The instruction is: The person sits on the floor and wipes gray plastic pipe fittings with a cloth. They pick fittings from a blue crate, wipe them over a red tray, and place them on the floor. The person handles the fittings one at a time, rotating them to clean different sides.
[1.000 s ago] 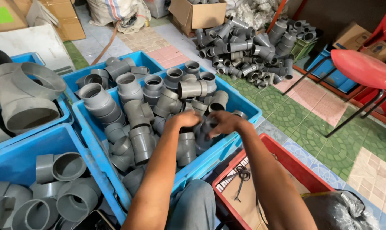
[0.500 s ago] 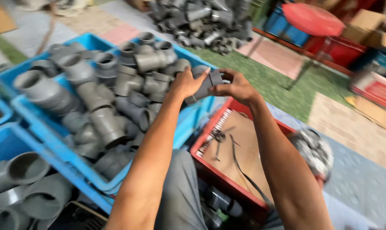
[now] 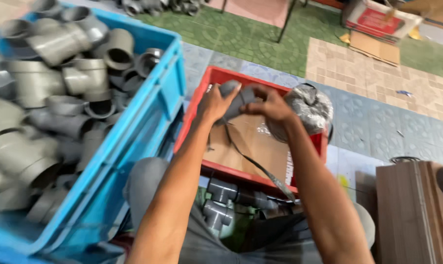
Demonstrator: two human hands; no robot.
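Both hands (image 3: 243, 105) hold a grey fitting (image 3: 235, 100) above a red crate (image 3: 216, 80) on tiled floor (image 3: 378, 88).

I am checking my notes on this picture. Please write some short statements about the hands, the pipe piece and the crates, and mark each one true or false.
1. Both hands, the left hand and the right hand, hold one grey pipe piece. True.
2. The hands are over the blue crate. False: they are over the red crate.
3. The blue crate holds many grey pipe fittings. True.
4. The red crate is full of pipe fittings. False: it shows a cardboard sheet and a dark strap.
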